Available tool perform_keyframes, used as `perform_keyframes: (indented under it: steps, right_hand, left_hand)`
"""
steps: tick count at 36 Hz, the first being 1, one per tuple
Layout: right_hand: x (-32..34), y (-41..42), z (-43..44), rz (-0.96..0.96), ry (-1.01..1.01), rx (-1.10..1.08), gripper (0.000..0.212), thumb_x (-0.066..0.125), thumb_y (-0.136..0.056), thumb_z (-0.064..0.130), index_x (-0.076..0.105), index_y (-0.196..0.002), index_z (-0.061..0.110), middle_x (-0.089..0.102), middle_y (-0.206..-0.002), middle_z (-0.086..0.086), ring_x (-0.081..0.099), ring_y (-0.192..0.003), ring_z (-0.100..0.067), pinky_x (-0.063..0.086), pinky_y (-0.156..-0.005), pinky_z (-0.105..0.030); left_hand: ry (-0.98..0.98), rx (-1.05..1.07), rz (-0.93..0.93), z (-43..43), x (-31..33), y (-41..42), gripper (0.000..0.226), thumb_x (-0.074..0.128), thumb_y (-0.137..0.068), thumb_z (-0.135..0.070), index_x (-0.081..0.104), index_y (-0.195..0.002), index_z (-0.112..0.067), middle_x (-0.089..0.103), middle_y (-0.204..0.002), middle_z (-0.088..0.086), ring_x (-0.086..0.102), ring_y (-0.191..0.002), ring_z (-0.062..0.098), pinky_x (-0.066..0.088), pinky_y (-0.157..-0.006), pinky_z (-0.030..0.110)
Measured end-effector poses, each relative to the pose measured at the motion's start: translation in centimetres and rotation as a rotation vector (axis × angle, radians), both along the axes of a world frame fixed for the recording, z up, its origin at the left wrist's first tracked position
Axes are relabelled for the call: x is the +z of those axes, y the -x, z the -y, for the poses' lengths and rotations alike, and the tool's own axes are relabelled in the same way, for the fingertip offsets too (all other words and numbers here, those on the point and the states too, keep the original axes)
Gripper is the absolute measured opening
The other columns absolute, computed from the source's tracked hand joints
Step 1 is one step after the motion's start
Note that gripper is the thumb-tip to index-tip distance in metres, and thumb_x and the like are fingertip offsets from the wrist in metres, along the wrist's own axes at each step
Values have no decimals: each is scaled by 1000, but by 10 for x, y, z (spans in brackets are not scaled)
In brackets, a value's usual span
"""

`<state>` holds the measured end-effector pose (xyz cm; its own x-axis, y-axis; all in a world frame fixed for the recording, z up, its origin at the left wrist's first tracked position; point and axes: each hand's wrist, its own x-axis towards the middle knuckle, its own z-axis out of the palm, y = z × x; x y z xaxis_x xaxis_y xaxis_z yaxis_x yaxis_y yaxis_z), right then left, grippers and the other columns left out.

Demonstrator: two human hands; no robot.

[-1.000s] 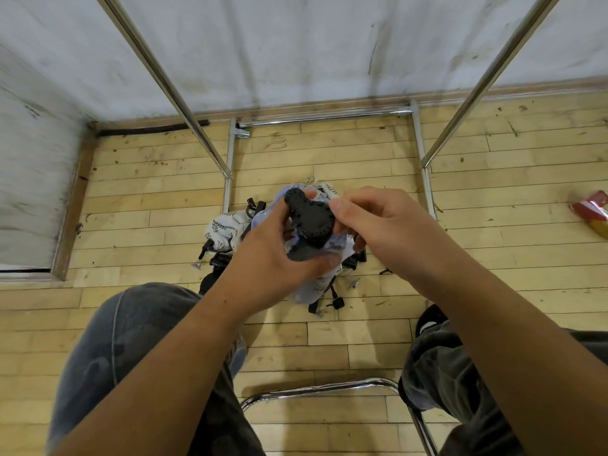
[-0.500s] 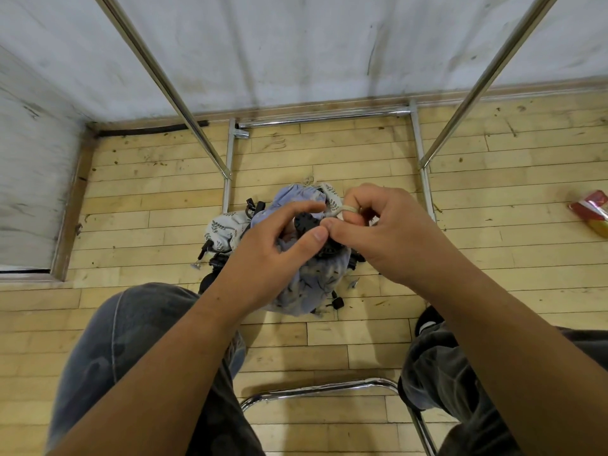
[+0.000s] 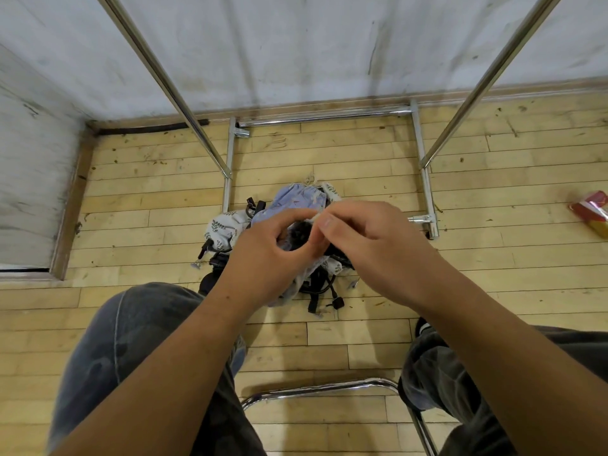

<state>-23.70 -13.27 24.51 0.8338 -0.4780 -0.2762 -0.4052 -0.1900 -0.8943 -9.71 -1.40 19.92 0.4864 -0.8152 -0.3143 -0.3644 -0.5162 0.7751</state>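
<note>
My left hand (image 3: 273, 248) curls round the mouth of a small light-blue cloth pouch (image 3: 309, 271), with a black object (image 3: 299, 233) showing inside the ring of its fingers. The pouch hangs down below that hand. My right hand (image 3: 365, 248) meets the left one and pinches a pale drawstring (image 3: 316, 218) at the pouch's mouth. Both hands are held above a pile of cloth pouches and black straps (image 3: 296, 202) on the wooden floor.
A chrome rack frame (image 3: 230, 172) stands on the floor around the pile, with slanted poles rising left and right. A chrome chair bar (image 3: 316, 388) curves between my knees. A red and yellow packet (image 3: 592, 212) lies at the far right. A white wall is behind.
The black object, which stood clear above the pouch a second ago, has sunk into it. My right hand has taken the drawstring and my left fingers have closed round the pouch's mouth.
</note>
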Motion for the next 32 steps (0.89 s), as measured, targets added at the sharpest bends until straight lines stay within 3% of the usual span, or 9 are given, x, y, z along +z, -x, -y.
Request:
perform_keyframes:
  steps: [5,7,11,14,16,18,23,27,32]
  right_hand:
    - [0,2,-5,94,-21,53,30,51,-107,29,71,-85,22,51,-58,-4,40,-50,-10,36,-49,-23]
    - [0,1,-5,116,10,52,29,52,-106,30,72,-86,22,58,-65,-4,47,-54,-9,38,-53,-20]
    - [4,0,0,102,49,-10,28,52,-104,35,70,-85,27,68,-87,12,62,-87,-4,43,-73,-13]
    - [8,-1,2,152,-65,-95,31,50,-106,29,68,-84,17,68,-82,3,61,-74,-2,47,-67,-13]
    - [8,-1,2,159,-105,-127,33,48,-108,28,66,-85,12,64,-76,-6,60,-71,-14,53,-68,-25]
    - [9,-2,0,143,-132,-120,31,46,-108,30,65,-87,16,56,-65,3,54,-64,-13,52,-63,-28]
    - [12,-4,-2,129,-131,-106,31,45,-109,23,65,-87,15,52,-57,22,52,-58,2,41,-57,-9]
    - [14,-2,-4,118,-146,-82,32,45,-109,23,66,-88,11,49,-52,22,51,-52,2,38,-53,-8]
    - [14,-2,-6,81,-229,-51,29,45,-109,29,67,-94,15,50,-55,18,48,-53,0,40,-57,-13]
  left_hand:
    - [1,23,-30,0,0,1,33,56,-86,-60,68,-112,-45,75,-89,-11,71,-82,8,58,-70,25]
    - [3,22,-30,0,1,2,34,57,-85,-59,69,-113,-44,75,-92,-15,70,-86,4,57,-72,22]
    - [16,11,-40,1,4,3,24,63,-93,-54,67,-115,-47,71,-93,-28,67,-86,-7,49,-71,9]
    - [24,-9,-41,2,4,3,23,66,-93,-55,66,-114,-47,72,-97,-27,67,-91,-10,47,-74,5]
    - [34,-7,-59,2,3,2,20,66,-93,-52,67,-113,-46,73,-101,-25,68,-95,-10,48,-78,5]
    - [35,-14,-61,3,2,2,20,65,-95,-51,66,-114,-47,72,-103,-27,67,-98,-10,48,-79,7]
    - [-3,-73,-86,4,-2,5,25,61,-96,-54,64,-120,-49,71,-109,-25,66,-101,-7,53,-87,25]
    - [4,-75,-97,6,-5,6,16,64,-97,-47,66,-112,-45,71,-103,-24,67,-96,-4,50,-81,23]
    - [-23,-61,-63,5,-10,5,13,64,-95,-45,63,-108,-46,72,-101,-17,69,-91,3,59,-84,34]
